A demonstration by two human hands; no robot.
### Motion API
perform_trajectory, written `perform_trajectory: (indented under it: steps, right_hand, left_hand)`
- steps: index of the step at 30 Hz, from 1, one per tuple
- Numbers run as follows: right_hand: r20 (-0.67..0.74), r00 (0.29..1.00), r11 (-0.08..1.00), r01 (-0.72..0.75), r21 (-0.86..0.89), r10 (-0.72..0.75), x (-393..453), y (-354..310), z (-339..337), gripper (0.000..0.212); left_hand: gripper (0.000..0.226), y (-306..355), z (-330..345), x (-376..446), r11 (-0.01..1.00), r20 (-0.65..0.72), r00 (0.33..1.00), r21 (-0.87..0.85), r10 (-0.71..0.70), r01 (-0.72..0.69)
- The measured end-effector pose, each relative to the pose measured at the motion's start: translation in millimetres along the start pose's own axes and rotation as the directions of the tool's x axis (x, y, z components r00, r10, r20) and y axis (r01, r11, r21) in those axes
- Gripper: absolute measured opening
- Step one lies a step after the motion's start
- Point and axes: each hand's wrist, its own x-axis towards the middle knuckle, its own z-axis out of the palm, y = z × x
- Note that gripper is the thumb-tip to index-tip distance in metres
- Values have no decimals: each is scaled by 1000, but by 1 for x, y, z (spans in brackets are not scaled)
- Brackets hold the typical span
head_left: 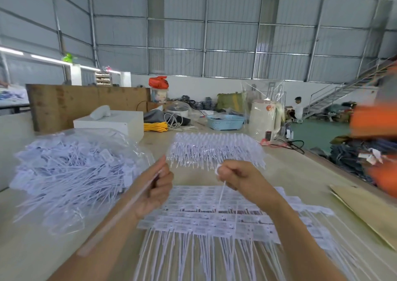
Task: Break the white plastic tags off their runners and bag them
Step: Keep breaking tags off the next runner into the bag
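My left hand [156,191] grips a long pale runner strip [120,214] that slants down toward the lower left. My right hand [236,176] is curled round a single white tag [221,197], whose thin tail hangs down from the fist. Below both hands lies a stack of white tags on their runners [204,222], their tails pointing toward me. Another stack of tags on runners [214,149] lies farther back on the table. At the left, a clear plastic bag [73,173] bulges with loose white tags.
A white box [113,123], a yellow cable coil [155,127] and a blue basket [225,121] stand behind the work area. A brown cardboard sheet [365,212] lies at the right. A person in orange [378,143] is blurred at the right edge.
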Motion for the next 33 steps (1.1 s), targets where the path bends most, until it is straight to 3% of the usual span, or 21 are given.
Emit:
perform_trajectory:
  steps: [2,4,6,8,10,13,16,22,27,33]
  right_hand:
    - [24,999,999,20,30,-21,1,-8,5,22]
    - [120,993,998,-3,-66,11,3,-6,17,12]
    - [174,980,983,-67,-169,97,5,3,26,7]
    - [115,985,972,-103,-210,129,4,9,30,6]
    - [45,995,978,-79,-194,89,4,11,34,5]
    - [-14,997,953,-74,-295,73,5,18,39,21]
    - [-65,995,951,-88,-295,72,5,22,39,34]
    - [71,976,948,-179,-265,204,2,25,28,12]
    - [105,973,923,-157,-352,205,1,22,30,31]
    - [144,967,923,-149,-354,211,-1,22,33,30]
  left_hand:
    - [37,-20,8,8,901,-310,939,433,150,-1]
    - [37,-43,22,16,800,-344,906,600,245,11]
    - [52,-57,33,20,809,-310,921,588,235,-8]
    - [72,-61,42,21,831,-277,944,556,177,8]
    - [76,-64,47,22,826,-219,965,564,144,5]
    - [70,-70,48,20,736,-223,957,677,187,14]
    - [61,-72,49,17,714,-250,943,700,220,19]
    - [58,-64,51,16,720,-350,871,693,343,-5]
    - [48,-66,51,15,684,-386,830,729,403,6]
    - [44,-61,49,14,655,-413,830,752,374,79]
